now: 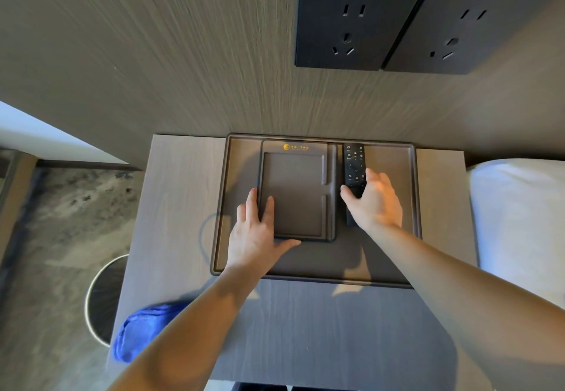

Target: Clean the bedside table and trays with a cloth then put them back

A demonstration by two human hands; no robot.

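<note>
A view from above of a grey wooden table (183, 195) set against a wood-grain wall. A large dark tray (394, 256) lies at the table's back edge, taking up most of its width. Inside it, toward its back left, sits a small tray (293, 191), upright like a page, its long axis running from front to back. Just to its right lies a black remote (354, 164), also running front to back.

The left hand (253, 234) rests flat on the small tray's front left corner, fingers (269, 207) spread and lying over its left rim, thumb along its front edge; it presses more than grips. The right hand (376, 201) covers the near half of the remote, fingers loosely apart and curling around it; whether they have closed on it cannot be told.

A bunched blue cloth (143, 332) lies at the table's front left corner, partly hidden by the left forearm and well apart from both hands. The left hand is the nearer to it. The trays' contents probably need lifting out before wiping.
</note>
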